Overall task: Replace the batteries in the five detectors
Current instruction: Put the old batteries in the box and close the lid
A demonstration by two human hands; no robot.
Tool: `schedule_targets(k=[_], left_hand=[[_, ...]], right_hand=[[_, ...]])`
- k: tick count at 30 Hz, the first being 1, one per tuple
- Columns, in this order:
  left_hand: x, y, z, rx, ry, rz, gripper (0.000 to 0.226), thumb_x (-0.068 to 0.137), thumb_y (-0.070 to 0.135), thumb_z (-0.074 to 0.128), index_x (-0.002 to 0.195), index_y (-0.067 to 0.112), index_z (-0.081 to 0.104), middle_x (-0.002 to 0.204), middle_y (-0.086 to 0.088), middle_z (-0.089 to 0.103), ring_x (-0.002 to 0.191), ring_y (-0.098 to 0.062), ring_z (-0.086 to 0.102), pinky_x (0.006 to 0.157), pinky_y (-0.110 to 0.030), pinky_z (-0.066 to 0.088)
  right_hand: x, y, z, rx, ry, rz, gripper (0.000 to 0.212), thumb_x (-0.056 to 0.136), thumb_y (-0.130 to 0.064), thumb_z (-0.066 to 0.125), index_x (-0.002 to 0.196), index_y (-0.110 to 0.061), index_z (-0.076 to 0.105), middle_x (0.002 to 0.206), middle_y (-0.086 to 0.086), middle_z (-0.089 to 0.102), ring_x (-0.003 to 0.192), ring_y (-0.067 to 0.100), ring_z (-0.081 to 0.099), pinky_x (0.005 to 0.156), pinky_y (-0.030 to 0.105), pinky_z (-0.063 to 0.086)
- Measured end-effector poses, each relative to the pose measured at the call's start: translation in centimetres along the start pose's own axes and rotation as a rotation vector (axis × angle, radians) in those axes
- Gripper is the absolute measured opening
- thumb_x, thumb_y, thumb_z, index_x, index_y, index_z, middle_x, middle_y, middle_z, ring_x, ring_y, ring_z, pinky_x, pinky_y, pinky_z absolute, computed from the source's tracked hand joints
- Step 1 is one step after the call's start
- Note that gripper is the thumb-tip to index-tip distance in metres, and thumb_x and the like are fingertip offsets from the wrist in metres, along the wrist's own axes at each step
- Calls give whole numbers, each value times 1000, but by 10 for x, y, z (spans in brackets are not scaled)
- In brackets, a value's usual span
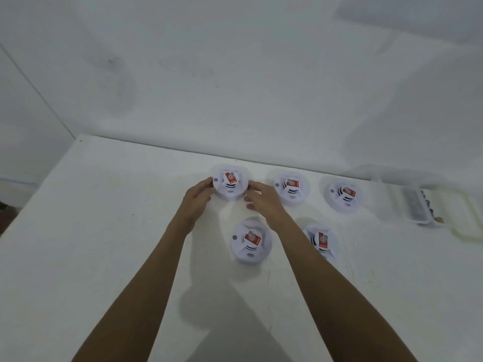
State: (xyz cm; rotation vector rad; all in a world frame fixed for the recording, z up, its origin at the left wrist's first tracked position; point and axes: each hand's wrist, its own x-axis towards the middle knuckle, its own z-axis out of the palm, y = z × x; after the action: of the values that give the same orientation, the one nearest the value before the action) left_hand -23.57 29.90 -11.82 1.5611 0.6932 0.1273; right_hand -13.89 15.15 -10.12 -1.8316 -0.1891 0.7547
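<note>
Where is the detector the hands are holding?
In head view, the detector sits leftmost in the back row of three, near the far edge of the table, between the left hand and right hand.

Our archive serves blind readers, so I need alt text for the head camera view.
A person's left hand and right hand grip the back-left detector on a white table. Four more white, round, red-labelled ones lie nearby: back-middle detector, back-right detector, near-left detector, near-right detector. A clear plastic container sits at the right.
</note>
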Motion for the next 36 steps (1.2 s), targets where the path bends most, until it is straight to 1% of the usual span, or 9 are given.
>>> schedule_targets(k=[2,4,6,9,13,18,25,28,36], left_hand=[[-1,-1,0,-33,28,2,33,95,13,44,94,41,63,98,23,62,95,-6,55,91,-28,45],[-4,-2,0,-69,81,3,26,94,13,46,104,32,62,104,15,62,101,-12,55,98,-35,44],[-7,-6,0,-38,127,9,28,94,15,48,117,22,61,116,8,61,107,-14,54,103,-41,43],[-18,-9,3,66,163,11,34,93,19,48,125,23,57,131,1,56,116,-18,52,101,-41,44],[-37,-2,17,107,214,81,32,93,15,47,121,22,60,127,5,59,107,-12,54,88,-26,42],[-59,23,55,81,150,160,26,93,18,47,111,24,65,113,8,66,102,-12,63,94,-40,50],[-91,60,157,-2,3,221,25,96,14,44,111,18,65,109,1,69,95,-12,67,86,-35,52],[-102,67,213,-33,-50,192,25,97,15,45,111,19,65,108,1,69,95,-13,67,87,-36,52],[-129,70,357,-116,-211,54,23,96,15,47,109,14,66,105,-5,71,95,-19,68,86,-34,52]], right_hand=[[-1,0,-3,19,-8,13,25,93,-7,47,106,-22,61,101,1,60,89,20,58,89,39,52],[-2,2,-6,21,5,26,35,95,-10,47,129,-13,53,103,2,60,87,21,61,86,38,54],[-6,5,-13,25,29,28,38,96,-13,47,134,-11,50,100,2,61,87,22,63,84,36,56],[-16,5,-30,59,61,-3,33,94,-14,51,126,-9,57,108,6,64,88,22,66,83,36,56],[-38,2,-60,159,97,-36,25,91,-10,53,115,-9,62,108,10,67,86,24,67,84,38,55],[-71,4,-105,204,144,-88,24,92,-11,53,112,-13,67,104,7,71,91,26,70,83,36,56],[-111,20,-193,182,218,-143,23,93,-12,53,111,-13,67,101,6,72,90,27,70,84,38,57],[-128,30,-245,146,244,-172,23,93,-11,52,108,-17,69,101,6,72,89,25,70,84,37,57],[-148,67,-386,116,392,-186,24,92,-7,49,109,-10,66,100,9,71,86,24,69,79,35,55]])
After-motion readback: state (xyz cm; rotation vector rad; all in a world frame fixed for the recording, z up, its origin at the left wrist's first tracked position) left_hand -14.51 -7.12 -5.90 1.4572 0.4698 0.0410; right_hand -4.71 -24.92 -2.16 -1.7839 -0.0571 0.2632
